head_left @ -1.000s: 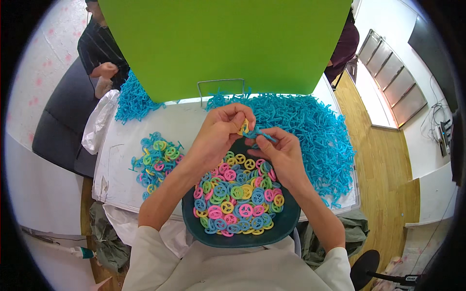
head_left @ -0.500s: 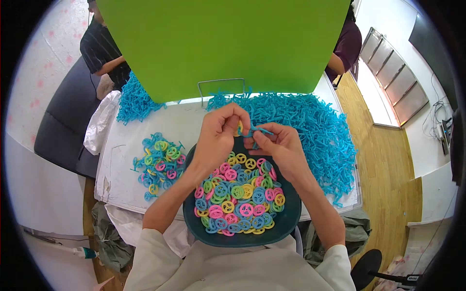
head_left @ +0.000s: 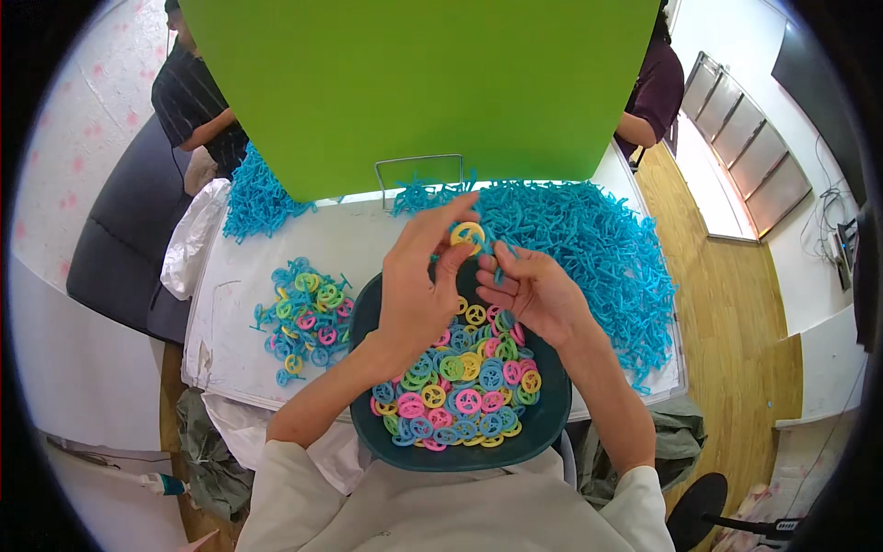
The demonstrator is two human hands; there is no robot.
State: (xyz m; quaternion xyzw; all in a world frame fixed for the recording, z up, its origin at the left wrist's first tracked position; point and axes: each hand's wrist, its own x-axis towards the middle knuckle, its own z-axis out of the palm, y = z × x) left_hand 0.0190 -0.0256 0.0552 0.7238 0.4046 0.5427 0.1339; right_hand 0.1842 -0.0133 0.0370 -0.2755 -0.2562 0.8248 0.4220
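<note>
At left, parted fingers touch a yellow wheel.

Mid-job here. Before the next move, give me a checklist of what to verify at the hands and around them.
1. Yellow wheel at the fingertips of the left hand: ok.
2. Blue piece in the fingers of the right hand: ok.
3. Yellow wheel joined to the blue piece: cannot tell; fingers and blur obscure where they meet.
4. Loose wheels available in the dark basin: ok, many, in pink, yellow, green and blue.
5. Heap of blue pieces available beyond the right hand: ok, plenty on the table.
6. Mixed pile sorted by colour: not ok, colours jumbled.
</note>
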